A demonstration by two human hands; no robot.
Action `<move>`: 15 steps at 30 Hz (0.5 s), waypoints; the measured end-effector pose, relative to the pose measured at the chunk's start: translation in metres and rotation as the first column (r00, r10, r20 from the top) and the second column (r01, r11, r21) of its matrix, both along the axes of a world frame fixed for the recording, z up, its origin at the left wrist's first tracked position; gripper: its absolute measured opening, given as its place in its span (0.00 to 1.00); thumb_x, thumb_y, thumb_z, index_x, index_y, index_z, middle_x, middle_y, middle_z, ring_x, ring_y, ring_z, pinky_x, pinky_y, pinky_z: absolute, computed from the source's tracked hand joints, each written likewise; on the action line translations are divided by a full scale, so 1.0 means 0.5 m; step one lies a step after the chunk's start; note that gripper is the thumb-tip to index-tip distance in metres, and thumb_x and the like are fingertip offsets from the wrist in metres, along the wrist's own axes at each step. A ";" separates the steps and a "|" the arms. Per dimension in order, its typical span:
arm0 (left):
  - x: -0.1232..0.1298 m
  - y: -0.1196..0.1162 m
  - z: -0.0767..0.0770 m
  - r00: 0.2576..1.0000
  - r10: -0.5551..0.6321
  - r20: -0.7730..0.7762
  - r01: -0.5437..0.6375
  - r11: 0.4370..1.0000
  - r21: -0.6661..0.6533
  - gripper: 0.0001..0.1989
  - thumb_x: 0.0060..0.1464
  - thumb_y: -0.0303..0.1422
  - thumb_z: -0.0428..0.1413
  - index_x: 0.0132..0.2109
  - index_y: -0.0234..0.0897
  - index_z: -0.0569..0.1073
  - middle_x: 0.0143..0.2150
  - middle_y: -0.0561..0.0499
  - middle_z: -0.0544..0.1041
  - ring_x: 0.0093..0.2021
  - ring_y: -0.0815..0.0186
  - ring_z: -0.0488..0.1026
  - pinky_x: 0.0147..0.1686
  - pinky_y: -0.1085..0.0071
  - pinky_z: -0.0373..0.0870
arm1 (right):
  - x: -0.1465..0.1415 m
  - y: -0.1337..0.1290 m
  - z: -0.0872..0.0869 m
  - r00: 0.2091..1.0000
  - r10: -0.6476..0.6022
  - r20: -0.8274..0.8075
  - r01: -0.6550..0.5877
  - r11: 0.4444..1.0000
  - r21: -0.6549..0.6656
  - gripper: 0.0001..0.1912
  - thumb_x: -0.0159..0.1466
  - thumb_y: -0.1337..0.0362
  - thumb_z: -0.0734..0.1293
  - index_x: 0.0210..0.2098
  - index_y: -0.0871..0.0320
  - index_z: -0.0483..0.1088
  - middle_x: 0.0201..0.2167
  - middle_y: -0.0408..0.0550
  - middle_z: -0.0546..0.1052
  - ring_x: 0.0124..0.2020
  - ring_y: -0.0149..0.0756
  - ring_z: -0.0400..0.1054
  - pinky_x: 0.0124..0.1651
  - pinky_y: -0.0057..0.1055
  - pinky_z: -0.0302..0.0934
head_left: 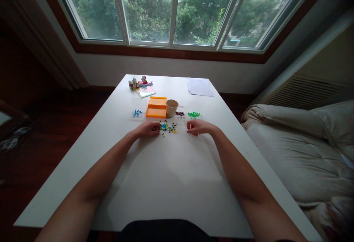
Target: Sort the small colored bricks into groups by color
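Observation:
A loose pile of small multicoloured pieces (169, 127), blue, green, yellow and dark, lies on the white table between my hands. My left hand (148, 129) rests at the pile's left edge with its fingers curled in; whatever they may hold is hidden. To the right of the pile, a little apart from it, my right hand (201, 127) has its fingers bent and drawn together, and anything between the tips is too small to tell. Behind the pile stand an orange tray (156, 111) and a beige cup (172, 108).
Clear containers hold blue pieces (137, 113), dark brown pieces (179, 113) and green pieces (194, 114). Small toy figures (138, 83) and a pale card (145, 91) lie at the back left of the table (177, 183). Paper sheets (200, 86) lie at the back right.

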State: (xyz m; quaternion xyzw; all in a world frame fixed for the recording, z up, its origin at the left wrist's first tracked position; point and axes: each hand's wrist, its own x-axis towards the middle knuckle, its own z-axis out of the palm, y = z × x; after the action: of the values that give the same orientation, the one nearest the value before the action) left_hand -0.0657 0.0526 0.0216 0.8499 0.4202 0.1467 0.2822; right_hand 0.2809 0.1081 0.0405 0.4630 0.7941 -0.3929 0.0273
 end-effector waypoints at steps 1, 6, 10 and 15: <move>0.006 -0.002 -0.001 1.000 0.010 -0.002 -0.010 1.000 0.018 0.12 0.55 0.41 0.58 0.40 0.38 0.72 0.31 0.54 0.73 0.29 0.70 0.65 0.29 0.74 0.57 | -0.001 -0.005 -0.004 1.000 0.012 0.008 -0.012 0.999 -0.048 0.07 0.58 0.61 0.69 0.33 0.57 0.70 0.25 0.43 0.76 0.23 0.30 0.69 0.28 0.26 0.58; 0.041 -0.017 -0.010 0.994 0.079 -0.073 -0.067 0.985 0.157 0.14 0.52 0.44 0.61 0.38 0.38 0.71 0.31 0.54 0.73 0.29 0.68 0.65 0.28 0.73 0.55 | -0.023 -0.010 -0.033 0.998 0.055 -0.030 -0.051 0.992 0.117 0.04 0.57 0.67 0.67 0.33 0.57 0.70 0.24 0.40 0.74 0.23 0.28 0.67 0.28 0.24 0.56; 0.070 -0.024 -0.023 0.991 0.096 -0.090 -0.069 0.963 0.261 0.07 0.56 0.37 0.57 0.41 0.41 0.73 0.32 0.53 0.73 0.30 0.67 0.67 0.30 0.72 0.57 | -0.063 -0.012 -0.065 0.991 0.078 -0.105 -0.027 0.908 0.418 0.03 0.57 0.68 0.66 0.32 0.57 0.72 0.25 0.40 0.73 0.26 0.28 0.64 0.30 0.24 0.52; 0.077 -0.021 -0.039 0.995 0.083 -0.060 -0.058 0.940 0.335 0.07 0.57 0.32 0.55 0.42 0.41 0.76 0.36 0.51 0.75 0.33 0.66 0.70 0.34 0.72 0.61 | -0.112 -0.028 -0.104 0.964 0.012 -0.266 0.150 0.801 0.580 0.05 0.62 0.68 0.65 0.36 0.57 0.73 0.27 0.42 0.73 0.28 0.29 0.62 0.33 0.25 0.51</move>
State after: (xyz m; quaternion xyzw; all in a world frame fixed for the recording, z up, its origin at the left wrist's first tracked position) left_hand -0.0270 0.0423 0.0020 0.8745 0.4295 0.1945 0.1136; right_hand 0.2250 0.0941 -0.0117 0.4223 0.8562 -0.1812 -0.2363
